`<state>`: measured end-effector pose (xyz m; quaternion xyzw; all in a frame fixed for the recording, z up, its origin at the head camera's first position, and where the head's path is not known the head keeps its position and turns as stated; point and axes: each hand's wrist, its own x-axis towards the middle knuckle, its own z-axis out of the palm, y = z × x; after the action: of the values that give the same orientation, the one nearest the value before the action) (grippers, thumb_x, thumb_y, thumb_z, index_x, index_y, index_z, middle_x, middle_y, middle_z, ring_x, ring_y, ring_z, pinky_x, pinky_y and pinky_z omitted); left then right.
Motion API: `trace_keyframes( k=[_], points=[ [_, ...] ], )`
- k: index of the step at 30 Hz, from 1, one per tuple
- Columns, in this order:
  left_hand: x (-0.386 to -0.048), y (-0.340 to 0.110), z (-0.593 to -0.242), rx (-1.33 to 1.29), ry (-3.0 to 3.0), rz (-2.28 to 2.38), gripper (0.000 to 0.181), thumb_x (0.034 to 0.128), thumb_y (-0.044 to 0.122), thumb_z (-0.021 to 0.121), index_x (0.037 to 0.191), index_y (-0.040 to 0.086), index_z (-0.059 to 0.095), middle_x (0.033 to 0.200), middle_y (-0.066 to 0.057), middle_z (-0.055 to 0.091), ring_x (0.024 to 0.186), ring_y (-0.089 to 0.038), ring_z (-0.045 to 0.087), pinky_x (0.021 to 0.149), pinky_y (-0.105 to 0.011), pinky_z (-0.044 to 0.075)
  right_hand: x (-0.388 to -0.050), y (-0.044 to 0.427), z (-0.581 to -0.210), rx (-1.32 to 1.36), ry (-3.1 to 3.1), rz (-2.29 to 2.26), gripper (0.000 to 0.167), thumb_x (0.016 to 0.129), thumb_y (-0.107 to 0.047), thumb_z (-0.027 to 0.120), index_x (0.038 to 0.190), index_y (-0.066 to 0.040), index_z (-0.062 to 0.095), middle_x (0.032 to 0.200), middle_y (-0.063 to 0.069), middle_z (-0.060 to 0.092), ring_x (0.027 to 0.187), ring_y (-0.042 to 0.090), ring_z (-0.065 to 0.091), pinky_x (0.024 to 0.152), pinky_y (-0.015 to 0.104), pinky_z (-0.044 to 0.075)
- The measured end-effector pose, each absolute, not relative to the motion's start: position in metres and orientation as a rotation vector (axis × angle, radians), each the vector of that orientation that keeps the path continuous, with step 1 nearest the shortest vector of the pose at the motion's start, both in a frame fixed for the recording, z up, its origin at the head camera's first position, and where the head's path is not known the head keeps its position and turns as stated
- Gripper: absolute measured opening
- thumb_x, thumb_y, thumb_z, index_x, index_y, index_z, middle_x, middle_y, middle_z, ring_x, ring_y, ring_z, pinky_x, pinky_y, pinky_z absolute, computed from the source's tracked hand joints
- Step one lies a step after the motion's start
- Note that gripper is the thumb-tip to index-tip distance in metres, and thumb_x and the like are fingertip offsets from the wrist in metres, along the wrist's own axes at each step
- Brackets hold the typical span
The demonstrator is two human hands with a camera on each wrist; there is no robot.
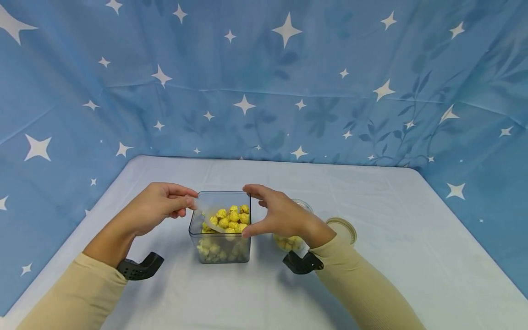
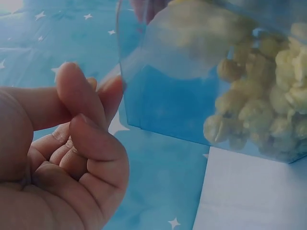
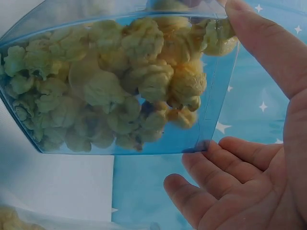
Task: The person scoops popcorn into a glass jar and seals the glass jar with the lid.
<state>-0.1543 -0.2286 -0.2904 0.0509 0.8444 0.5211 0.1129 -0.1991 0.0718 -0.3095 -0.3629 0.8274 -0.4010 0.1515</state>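
Observation:
A clear, grey-tinted plastic bin (image 1: 219,256) stands on the table, part filled with yellow popcorn (image 1: 233,217). At its left rim my left hand (image 1: 162,206) pinches the end of a translucent white scoop (image 1: 215,225) between thumb and forefinger. The scoop slants down into the bin; its rounded broad part (image 2: 184,57) shows blurred through the wall in the left wrist view. My right hand (image 1: 280,214) spans the bin's right side, thumb at the near corner and forefinger at the far corner of the rim. Its other fingers (image 3: 196,191) spread beside the wall.
Partly hidden behind my right hand and wrist is a clear jar (image 1: 304,205) holding popcorn. To its right lies a round gold-rimmed lid (image 1: 344,229). A white cloth covers the table (image 1: 371,197), and a blue star-printed curtain (image 1: 264,68) hangs behind it.

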Motion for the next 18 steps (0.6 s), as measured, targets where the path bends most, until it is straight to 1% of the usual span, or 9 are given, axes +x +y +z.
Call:
trace_keyframes(
  k=[11, 18],
  points=[
    [-0.1594, -0.2269, -0.2956, 0.180, 2.413, 1.628, 0.038, 0.1019, 0.011, 0.060, 0.132, -0.012, 0.055, 0.098, -0.010, 0.071, 0.072, -0.014, 0.058, 0.073, -0.025, 0.052, -0.1994, 0.0711, -0.3099, -1.024, 2.372, -1.154, 0.098, 0.079, -0.030, 0.088, 0.155, -0.006, 0.032, 0.157, 0.008, 0.037, 0.140, 0.030, 0.041, 0.113, 0.040, 0.035],
    [-0.1636, -0.2311, -0.2985, 0.176, 2.418, 1.645, 0.039, 0.1030, 0.010, 0.057, 0.133, -0.014, 0.053, 0.097, -0.009, 0.067, 0.077, -0.016, 0.058, 0.077, -0.026, 0.053, -0.2000, 0.0708, -0.3111, -1.019, 2.372, -1.143, 0.097, 0.079, -0.030, 0.087, 0.156, -0.006, 0.032, 0.157, 0.008, 0.036, 0.140, 0.030, 0.041, 0.113, 0.041, 0.035]
  ],
)
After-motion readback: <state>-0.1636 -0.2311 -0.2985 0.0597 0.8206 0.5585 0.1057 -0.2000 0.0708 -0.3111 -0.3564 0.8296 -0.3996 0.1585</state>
